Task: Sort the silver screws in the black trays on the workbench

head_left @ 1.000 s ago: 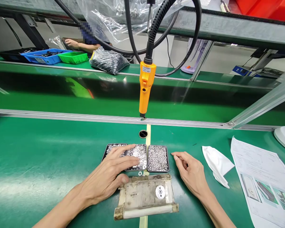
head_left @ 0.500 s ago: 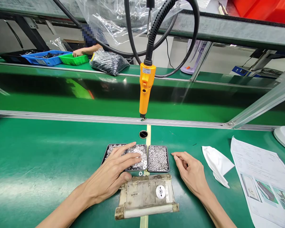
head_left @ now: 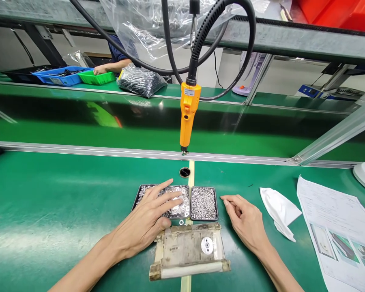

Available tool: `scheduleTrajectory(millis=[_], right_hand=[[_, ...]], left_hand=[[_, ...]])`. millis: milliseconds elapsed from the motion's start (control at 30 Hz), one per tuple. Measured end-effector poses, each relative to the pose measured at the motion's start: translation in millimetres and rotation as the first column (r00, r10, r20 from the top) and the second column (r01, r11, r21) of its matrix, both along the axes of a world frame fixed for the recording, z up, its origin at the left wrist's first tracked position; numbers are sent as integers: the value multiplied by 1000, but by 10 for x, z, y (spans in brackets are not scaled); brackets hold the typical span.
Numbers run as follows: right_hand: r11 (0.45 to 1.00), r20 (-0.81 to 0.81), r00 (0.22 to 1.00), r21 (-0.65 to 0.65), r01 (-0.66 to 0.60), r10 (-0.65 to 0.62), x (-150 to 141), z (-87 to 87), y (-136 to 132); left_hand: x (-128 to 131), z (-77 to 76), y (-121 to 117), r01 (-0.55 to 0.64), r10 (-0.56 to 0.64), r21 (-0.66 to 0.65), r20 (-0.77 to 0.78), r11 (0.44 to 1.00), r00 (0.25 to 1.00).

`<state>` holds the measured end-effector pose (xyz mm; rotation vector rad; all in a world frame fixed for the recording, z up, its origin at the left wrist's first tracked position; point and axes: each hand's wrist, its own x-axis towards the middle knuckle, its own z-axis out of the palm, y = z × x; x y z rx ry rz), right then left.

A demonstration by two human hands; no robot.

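My left hand (head_left: pixel 144 222) is spread palm-down over the middle tray (head_left: pixel 190 205) of flat metal washers, its fingertips over the washers. Its thumb lies near the top left corner of a worn, taped board (head_left: pixel 182 248). The left tray (head_left: pixel 136 199), also with small metal parts, is partly hidden by this hand. On the board sits a round metal disc (head_left: pixel 207 245) with small holes. My right hand (head_left: pixel 246 221) rests on the table just right of the right tray (head_left: pixel 217 205) of small ring-like parts. Its index finger stretches out, the others curl loosely, and nothing shows in it.
An orange electric screwdriver (head_left: pixel 188 113) hangs above the table on a black cable. A loose washer (head_left: pixel 181 222) lies below the middle tray. At right are a white cloth (head_left: pixel 278 211) and printed sheets (head_left: pixel 331 215). Across the divider, another person's hand (head_left: pixel 101 69) is at a green basket (head_left: pixel 94 79).
The whole view has shifted slightly, so things sit a little further right. Both hands keep nearly the same pose, with the left fingers still over the middle tray.
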<state>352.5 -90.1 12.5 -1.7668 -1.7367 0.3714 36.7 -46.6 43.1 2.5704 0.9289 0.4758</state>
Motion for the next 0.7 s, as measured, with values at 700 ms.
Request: scheduleTrajectory(millis=[700], right_hand=[[1000, 32, 999, -4, 7, -7, -10, 4, 4]], left_hand=[[21, -48, 4, -118, 130, -151, 72, 982, 989]])
